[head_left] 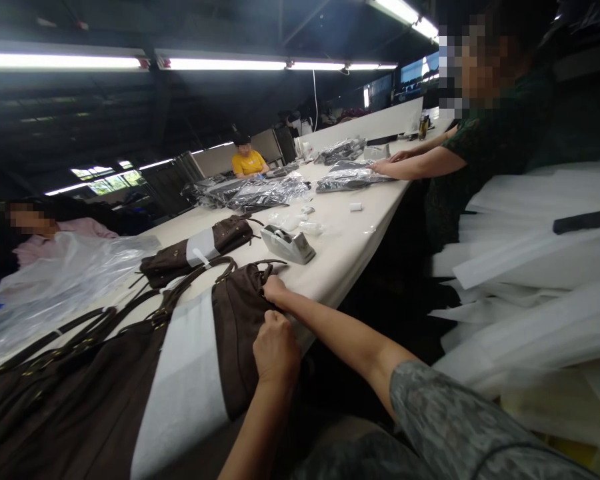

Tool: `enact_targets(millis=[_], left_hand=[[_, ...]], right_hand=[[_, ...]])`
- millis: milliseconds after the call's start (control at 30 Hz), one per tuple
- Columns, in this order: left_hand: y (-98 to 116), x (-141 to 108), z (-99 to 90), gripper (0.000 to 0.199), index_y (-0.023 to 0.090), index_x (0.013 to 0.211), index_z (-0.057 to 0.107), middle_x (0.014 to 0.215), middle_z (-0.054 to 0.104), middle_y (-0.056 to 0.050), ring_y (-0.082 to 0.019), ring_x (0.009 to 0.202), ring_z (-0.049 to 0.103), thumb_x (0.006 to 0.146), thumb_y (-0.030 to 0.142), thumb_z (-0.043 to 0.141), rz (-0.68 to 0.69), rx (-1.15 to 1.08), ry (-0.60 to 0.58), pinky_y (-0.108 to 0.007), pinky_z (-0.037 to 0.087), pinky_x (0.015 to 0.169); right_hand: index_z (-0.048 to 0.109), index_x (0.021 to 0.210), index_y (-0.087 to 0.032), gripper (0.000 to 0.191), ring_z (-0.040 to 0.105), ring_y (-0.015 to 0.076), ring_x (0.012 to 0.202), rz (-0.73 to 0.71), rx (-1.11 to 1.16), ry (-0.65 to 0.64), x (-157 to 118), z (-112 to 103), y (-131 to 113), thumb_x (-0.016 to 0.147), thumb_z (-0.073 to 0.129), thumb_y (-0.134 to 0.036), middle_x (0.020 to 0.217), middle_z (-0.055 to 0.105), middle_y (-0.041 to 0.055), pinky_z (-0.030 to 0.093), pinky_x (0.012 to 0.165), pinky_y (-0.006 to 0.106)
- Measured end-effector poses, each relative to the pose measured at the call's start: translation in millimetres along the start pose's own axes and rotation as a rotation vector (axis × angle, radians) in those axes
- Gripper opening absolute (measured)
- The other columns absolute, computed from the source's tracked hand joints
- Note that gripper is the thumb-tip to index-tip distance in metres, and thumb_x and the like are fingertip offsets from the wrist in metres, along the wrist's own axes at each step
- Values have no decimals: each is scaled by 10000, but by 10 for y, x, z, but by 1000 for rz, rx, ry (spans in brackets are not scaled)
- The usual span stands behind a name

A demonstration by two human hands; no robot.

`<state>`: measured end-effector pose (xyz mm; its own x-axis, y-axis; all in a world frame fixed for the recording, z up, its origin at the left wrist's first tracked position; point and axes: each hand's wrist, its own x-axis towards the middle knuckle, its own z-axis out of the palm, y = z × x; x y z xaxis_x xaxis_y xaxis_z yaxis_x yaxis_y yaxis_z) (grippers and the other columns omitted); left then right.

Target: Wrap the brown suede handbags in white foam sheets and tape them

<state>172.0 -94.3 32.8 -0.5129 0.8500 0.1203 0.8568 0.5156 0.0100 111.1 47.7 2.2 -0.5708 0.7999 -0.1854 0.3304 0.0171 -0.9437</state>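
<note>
A dark brown handbag [240, 313] lies on the table in front of me, a band of white paper [187, 373] around its middle. At the bag's near right end, my left hand [277, 343] is closed on the edge, its fingertips partly hidden. Just beyond it, my right hand [274, 290] grips the far corner of the same end, by a thin strap. More brown bag fabric with handles [80, 340] lies to the left. Behind it rests another brown bag [205, 247], also wrapped in a white band.
A grey tape dispenser [287, 245] stands on the white table [360, 230] beyond my hands, near a small white roll [355, 207]. Bags in clear plastic [267, 192] lie farther back. Co-workers sit or stand around the table. White sheets [530, 267] are piled at right.
</note>
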Motion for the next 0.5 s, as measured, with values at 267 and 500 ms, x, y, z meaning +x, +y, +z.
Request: enact_targets(millis=[267,500], left_hand=[[-209,29,95,329,146,1001,644,981,630,-111,-250,927,629,769,82,420,50,-277,-28,-334,465,792],[-300,-224,150,390,174,1205,584,1072,605,-83,-180,941,610,828,270,557,119,-535,27,-268,495,826]], right_hand=[[603,1012,-120,355,630,132,709,-45,220,-370,-628,-489,316,926,493,-447,806,643,57,546,704,268],[317,1434,-134,835,606,226,1080,-238,267,-293,-907,-398,618,768,673,-490,1129,620,120,437,995,372]])
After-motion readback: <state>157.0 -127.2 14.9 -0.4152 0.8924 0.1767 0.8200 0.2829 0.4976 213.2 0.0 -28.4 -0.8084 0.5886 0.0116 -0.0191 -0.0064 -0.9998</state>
